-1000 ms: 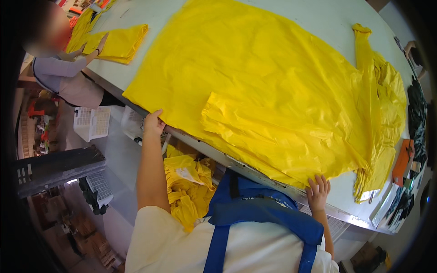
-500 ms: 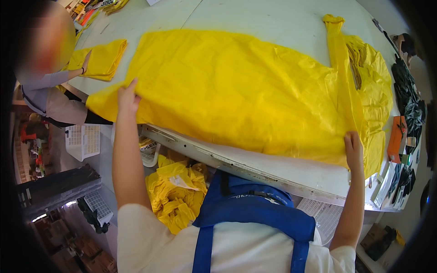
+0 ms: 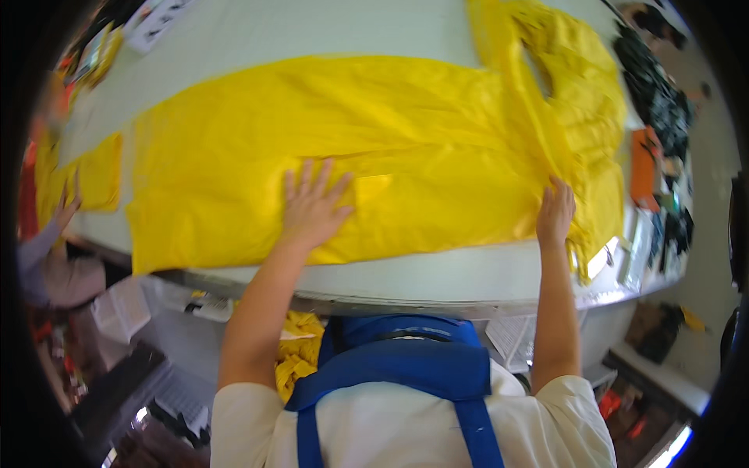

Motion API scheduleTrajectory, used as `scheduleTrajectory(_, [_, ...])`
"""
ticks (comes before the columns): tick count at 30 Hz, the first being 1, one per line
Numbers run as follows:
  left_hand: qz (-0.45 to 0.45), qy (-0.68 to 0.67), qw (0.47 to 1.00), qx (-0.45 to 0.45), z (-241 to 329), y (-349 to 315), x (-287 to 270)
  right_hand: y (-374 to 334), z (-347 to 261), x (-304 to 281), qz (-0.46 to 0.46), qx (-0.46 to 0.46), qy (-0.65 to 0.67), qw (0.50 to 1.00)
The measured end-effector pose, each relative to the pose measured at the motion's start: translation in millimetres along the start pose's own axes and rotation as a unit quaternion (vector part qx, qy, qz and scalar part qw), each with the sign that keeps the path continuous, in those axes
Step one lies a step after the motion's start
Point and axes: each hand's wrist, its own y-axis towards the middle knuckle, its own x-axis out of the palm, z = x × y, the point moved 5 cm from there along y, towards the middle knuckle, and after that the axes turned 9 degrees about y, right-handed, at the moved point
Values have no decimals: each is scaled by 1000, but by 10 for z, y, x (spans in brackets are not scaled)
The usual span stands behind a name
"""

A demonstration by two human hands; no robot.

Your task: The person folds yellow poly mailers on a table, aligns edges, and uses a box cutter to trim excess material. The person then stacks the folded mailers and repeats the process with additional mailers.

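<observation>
A shiny yellow waterproof garment point(image 3: 234, 140), much like a raincoat, lies spread lengthwise across the pale table point(image 3: 257, 31). My left hand point(image 3: 314, 204) rests flat on its middle, fingers spread. To the right, my right hand point(image 3: 555, 210) has its fingers bent together on the near edge of the fabric, pinching it beside a long fold. Past that hand the garment gathers into a crumpled, layered heap point(image 3: 581, 62). A small flat patch or flap point(image 3: 374, 186) shows just right of my left hand.
At the far left a co-worker's hand point(image 3: 69, 204) touches folded yellow fabric point(image 3: 101, 175). An orange box point(image 3: 645, 168) and dark plastic bundles point(image 3: 655, 93) line the right end. Under the table edge are crumpled yellow material point(image 3: 300, 343) and a white basket point(image 3: 121, 308).
My left hand has let go of the garment's left edge and moved right onto its middle, fingers spread. The cloth lies flatter, its near edge up on the table. My view has shifted.
</observation>
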Motion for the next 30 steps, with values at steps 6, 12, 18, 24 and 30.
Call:
scheduleTrajectory(6, [17, 28, 999, 23, 56, 57, 27, -909, 1022, -449, 11, 105, 43, 994])
scheduleTrajectory(12, [22, 52, 998, 26, 60, 61, 36, -702, 1044, -431, -88, 12, 51, 995])
scheduleTrajectory(18, [8, 68, 997, 31, 40, 66, 51, -548, 1147, -423, -128, -40, -36, 990])
scheduleTrajectory(24, [12, 64, 996, 54, 134, 2, 40, -727, 1359, -506, -212, 16, -28, 977])
scheduleTrajectory(30, [21, 69, 996, 59, 140, -110, 63, -889, 1080, -602, -193, 53, 29, 979])
